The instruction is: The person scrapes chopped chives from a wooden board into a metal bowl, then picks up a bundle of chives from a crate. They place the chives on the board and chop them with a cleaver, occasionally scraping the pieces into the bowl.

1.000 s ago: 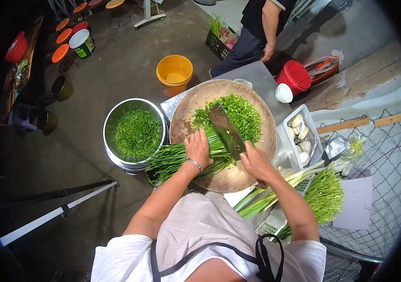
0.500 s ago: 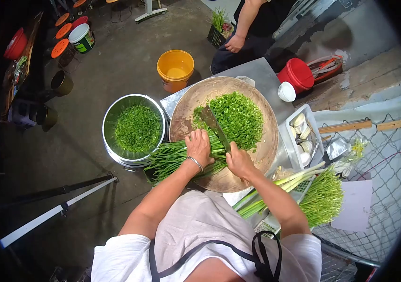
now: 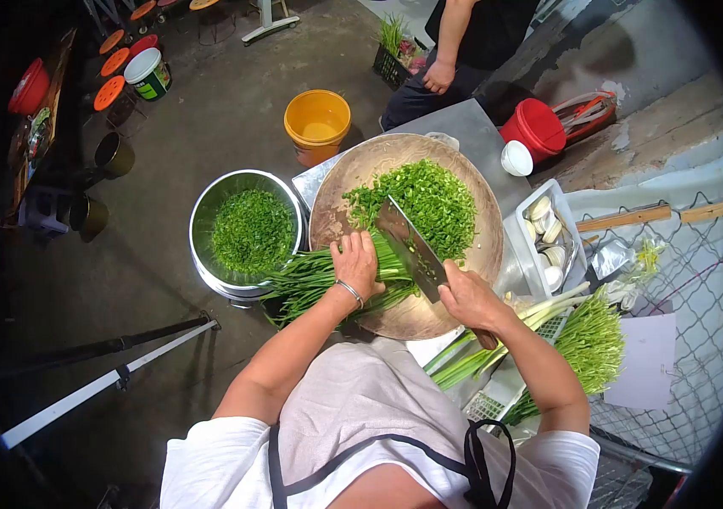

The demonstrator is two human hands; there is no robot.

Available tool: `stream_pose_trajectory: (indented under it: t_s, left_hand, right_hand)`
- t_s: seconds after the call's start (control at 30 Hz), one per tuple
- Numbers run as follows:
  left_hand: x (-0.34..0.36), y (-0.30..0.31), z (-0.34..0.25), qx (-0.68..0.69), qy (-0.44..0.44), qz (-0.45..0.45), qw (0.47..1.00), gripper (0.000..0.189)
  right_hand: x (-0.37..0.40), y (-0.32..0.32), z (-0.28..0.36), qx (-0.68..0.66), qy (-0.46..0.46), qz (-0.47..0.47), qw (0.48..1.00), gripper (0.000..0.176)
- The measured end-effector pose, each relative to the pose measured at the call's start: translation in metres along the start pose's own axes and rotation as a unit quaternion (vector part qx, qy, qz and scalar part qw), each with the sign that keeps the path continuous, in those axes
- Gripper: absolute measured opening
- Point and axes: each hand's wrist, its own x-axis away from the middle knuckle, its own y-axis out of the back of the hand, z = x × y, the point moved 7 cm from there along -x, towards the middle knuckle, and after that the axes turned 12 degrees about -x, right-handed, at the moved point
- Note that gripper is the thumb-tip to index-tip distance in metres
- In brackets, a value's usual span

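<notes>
My left hand [image 3: 354, 265] is pressed down over a bunch of long green chives [image 3: 304, 282], its fingers closed on the stalks. Gripped by its handle in my right hand [image 3: 470, 299] is a cleaver [image 3: 410, 244], the wide blade tilted beside the bunch's cut end. Both are over a round wooden chopping board [image 3: 327, 199]. A heap of chopped greens [image 3: 429, 204] covers the board's far right part, just beyond the blade. Left of the board stands a metal pot [image 3: 198, 242] with more chopped greens [image 3: 251, 233] inside.
A yellow bucket [image 3: 317, 123] stands beyond the metal table [image 3: 471, 131]. At right are a red bucket [image 3: 533, 127], a white bowl [image 3: 516, 159], a white bin of pale pieces [image 3: 582, 254], leeks [image 3: 539, 318] and more greens [image 3: 590, 348]. Another person's hand [image 3: 439, 76] is across the table.
The cleaver has moved slightly right and turned, so its broad face now shows. My right hand has shifted right and down. My left hand stays on the chives.
</notes>
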Motion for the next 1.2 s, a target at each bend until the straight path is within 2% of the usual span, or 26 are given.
stream_pose_trajectory:
  t_s: [0.1,0.13,0.23,0.33,0.43,0.47,0.6,0.67,0.83,0.93,1.03,1.13,1.2]
  left_hand:
    - [-0.002,-0.002,-0.001,-0.01,-0.004,0.018,1.0,0.119]
    - [-0.002,-0.002,0.0,-0.006,-0.005,-0.015,1.0,0.117]
    - [-0.004,-0.006,-0.001,0.0,-0.001,-0.017,1.0,0.118]
    - [-0.004,-0.005,0.001,0.022,-0.001,0.024,0.999,0.121]
    - [0.001,-0.007,0.003,0.051,-0.006,-0.016,0.999,0.124]
    - [0.003,-0.004,0.004,0.057,-0.012,-0.043,0.997,0.125]
    - [0.009,0.005,0.016,0.054,-0.003,-0.035,0.998,0.124]
    - [0.006,0.0,0.012,0.056,0.003,-0.012,0.998,0.121]
    - [0.005,-0.006,0.009,0.042,-0.002,-0.022,0.999,0.114]
    - [0.002,-0.009,0.007,0.009,-0.004,-0.006,1.0,0.117]
    - [-0.001,-0.008,0.006,-0.01,0.002,0.008,1.0,0.119]
    - [0.001,-0.011,0.009,0.005,-0.009,-0.013,1.0,0.126]
    - [0.007,-0.013,0.011,0.034,-0.035,-0.002,0.999,0.13]
  right_hand:
    - [-0.015,-0.003,-0.005,0.005,0.002,0.027,1.0,0.026]
    - [-0.02,-0.007,-0.007,-0.001,0.003,0.033,0.999,0.026]
    - [-0.058,-0.043,-0.02,-0.033,-0.029,0.017,0.999,0.026]
    - [-0.065,-0.066,-0.036,-0.036,0.004,-0.072,0.997,0.026]
    - [-0.059,-0.064,-0.052,-0.096,0.039,-0.124,0.987,0.027]
    - [-0.06,-0.063,-0.053,-0.092,0.037,-0.118,0.988,0.027]
    - [-0.033,-0.016,-0.013,-0.09,-0.016,-0.056,0.994,0.027]
    - [-0.012,0.004,0.008,-0.036,0.014,-0.042,0.998,0.027]
    - [-0.005,-0.008,0.0,0.011,0.007,0.034,0.999,0.027]
    - [-0.021,-0.015,-0.01,-0.001,0.025,0.038,0.999,0.027]
    - [-0.062,-0.049,-0.025,-0.038,-0.015,0.032,0.999,0.028]
    - [-0.067,-0.061,-0.032,-0.072,-0.029,-0.022,0.997,0.028]
    - [-0.063,-0.066,-0.047,-0.095,0.02,-0.068,0.993,0.029]
